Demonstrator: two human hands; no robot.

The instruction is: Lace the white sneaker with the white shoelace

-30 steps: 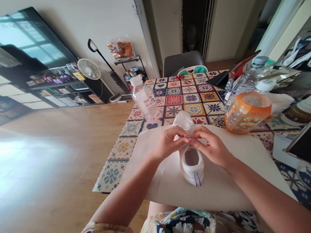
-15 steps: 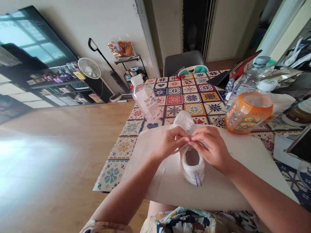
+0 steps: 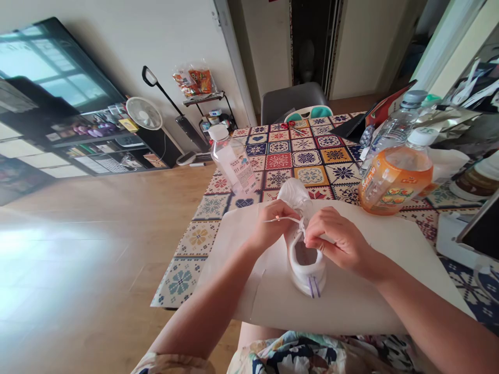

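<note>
A white sneaker (image 3: 307,278) sits on the white board, toe pointing away and heel with purple stripes facing me. Its white shoelace (image 3: 302,224) forms a small loop or knot above the tongue, and one lace end sticks out leftward across my left hand (image 3: 271,226). That hand is closed at the left of the laces, its fingertips partly hidden behind them. On the other side, my right hand (image 3: 339,239) pinches the lace close to the knot, with fingers curled and thumb beneath. The shoe's opening shows between my hands.
The white board (image 3: 351,306) covers the near part of the patterned table (image 3: 278,161). A clear bottle with a white cap (image 3: 236,166) stands beyond it at left, an orange-labelled bottle (image 3: 395,179) at right. Red scissors (image 3: 290,125) lie at the far end, before a grey chair (image 3: 294,98).
My hands, fingertips together before, have moved slightly apart. A lace end now shows over my left hand, and the loop at the knot is visible between them.
</note>
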